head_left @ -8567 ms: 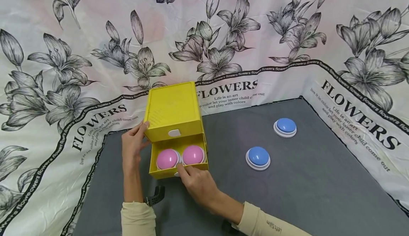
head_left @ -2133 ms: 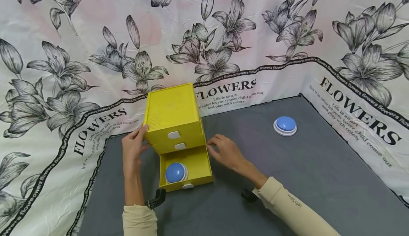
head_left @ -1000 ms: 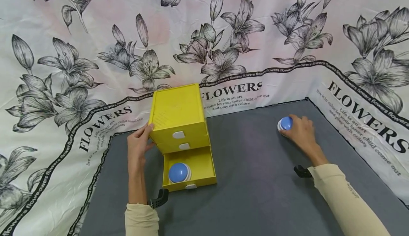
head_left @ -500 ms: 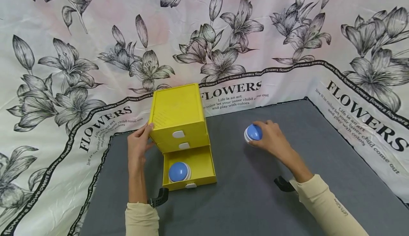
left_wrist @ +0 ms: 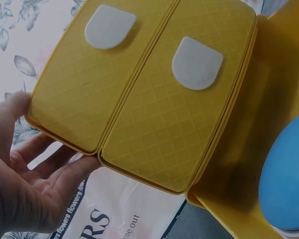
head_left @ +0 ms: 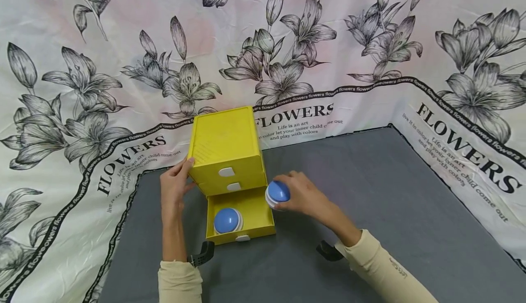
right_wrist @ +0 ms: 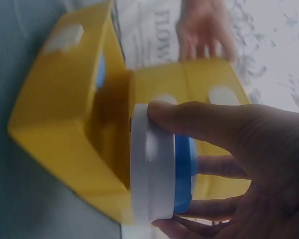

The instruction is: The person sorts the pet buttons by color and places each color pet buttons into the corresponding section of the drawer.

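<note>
A yellow drawer box (head_left: 223, 136) stands at the back left with its bottom drawer (head_left: 256, 207) pulled out. My left hand (head_left: 174, 186) holds the box by its left front corner; in the left wrist view its fingers (left_wrist: 65, 174) lie against the side. Inside the drawer, at its left, sits a blue domed push button (head_left: 227, 221) on a white base. My right hand (head_left: 306, 195) grips a second blue push button (head_left: 278, 191) by its white rim, at the drawer's right edge. In the right wrist view the thumb (right_wrist: 189, 117) presses that white base (right_wrist: 152, 164).
Two upper drawers with white tabs (head_left: 226, 171) are closed above the open one. Grey cloth (head_left: 349, 175) covers the table. A white flower-print curtain (head_left: 304, 65) rises behind and along both sides.
Earlier, an upper drawer with two pink buttons was closed, the bottom one opened, and one blue button entered it. My right hand has since picked up the far blue button and brought it left.
</note>
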### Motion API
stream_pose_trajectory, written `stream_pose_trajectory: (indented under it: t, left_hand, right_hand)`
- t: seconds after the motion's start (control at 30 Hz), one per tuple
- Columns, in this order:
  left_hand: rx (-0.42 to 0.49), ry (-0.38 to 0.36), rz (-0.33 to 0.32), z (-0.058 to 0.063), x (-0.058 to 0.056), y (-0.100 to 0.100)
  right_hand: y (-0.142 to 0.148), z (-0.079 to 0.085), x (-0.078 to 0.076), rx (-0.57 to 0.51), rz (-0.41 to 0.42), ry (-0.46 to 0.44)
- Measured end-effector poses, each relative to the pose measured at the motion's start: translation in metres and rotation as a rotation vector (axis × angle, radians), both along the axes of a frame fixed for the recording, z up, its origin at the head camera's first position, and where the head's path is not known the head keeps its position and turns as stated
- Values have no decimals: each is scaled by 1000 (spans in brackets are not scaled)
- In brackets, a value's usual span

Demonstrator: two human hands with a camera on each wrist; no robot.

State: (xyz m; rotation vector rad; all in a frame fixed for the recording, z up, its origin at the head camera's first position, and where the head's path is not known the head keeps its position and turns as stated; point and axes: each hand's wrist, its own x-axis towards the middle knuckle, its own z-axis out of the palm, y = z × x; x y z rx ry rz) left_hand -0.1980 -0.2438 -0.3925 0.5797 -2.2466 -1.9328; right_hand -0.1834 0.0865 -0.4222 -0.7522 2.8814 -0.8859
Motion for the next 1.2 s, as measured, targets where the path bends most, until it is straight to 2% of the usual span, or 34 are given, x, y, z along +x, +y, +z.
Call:
stream_pose_trajectory:
  t: [0.2, 0.3, 0.47, 0.67, 0.77, 0.87, 0.93, 1.0, 1.13, 1.2]
  left_hand:
    - [-7, 3, -5, 1, 0, 1]
    - [-2, 5, -12, 2, -2, 3]
    - [13, 10, -3, 0, -4, 5]
    - [13, 7, -26, -1, -4, 3]
    - [9, 10, -31, -1, -3, 3]
    - [7, 15, -28, 0, -3, 3]
    - [5, 16, -29, -1, -3, 2]
    - [10, 19, -24, -1, -3, 1]
    - [17, 26, -7, -2, -2, -2]
    - [19, 27, -8, -2, -1, -2]
  right_hand:
    - [-47, -15, 5, 0, 132, -10]
    - [-59, -19, 3, 40, 170, 39]
    - [-74, -27, 0, 164, 168, 115]
    - [-85, -38, -1, 323, 177, 88]
    - [-85, -39, -1, 357, 188, 72]
    - [-83, -39, 1, 347, 204, 80]
    - [-81, -43, 5, 284, 193, 153]
    - [-82, -49, 14, 184, 171, 297]
    - [-89, -66, 40, -4, 158, 640]
    - [-93, -71, 52, -19, 173, 716]
